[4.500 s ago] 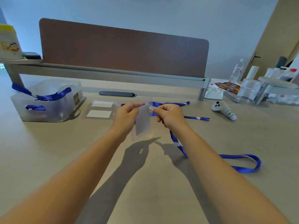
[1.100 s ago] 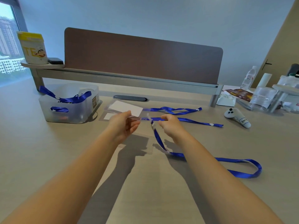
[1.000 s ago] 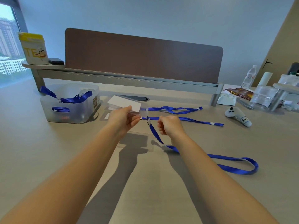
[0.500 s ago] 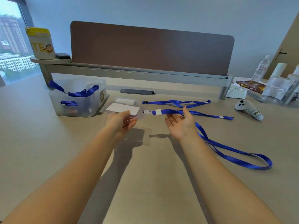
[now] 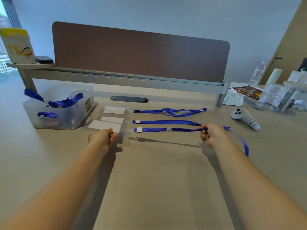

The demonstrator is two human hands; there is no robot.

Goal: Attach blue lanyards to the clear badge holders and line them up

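A: How far along are they? Start with the big things.

B: On the desk (image 5: 157, 171), near the far left corner, the translucent bin (image 5: 58, 110) has at least two blue lanyards in it, so more sets probably remain. Toward the far edge, two finished sets lie in rows: the farthest lanyard (image 5: 171, 112) clipped to the far badge holder (image 5: 113, 110), then the second lanyard (image 5: 166, 122) joined to the second badge holder (image 5: 112, 120).

A: And the third?

B: It is held just above the desk, judging by its shadow, right in front of the second row. The third lanyard (image 5: 171, 129) looks attached to the third badge holder (image 5: 106, 127) and pulled straight.

A: The hands?

B: The left hand (image 5: 103, 138) pinches the holder's near edge. The right hand (image 5: 211, 133) is curled round the strap's far end, with the loose tail (image 5: 245, 146) hanging beside the wrist.

A: So what's left?

B: I'd say setting this one down parallel, then the bin's lanyards.
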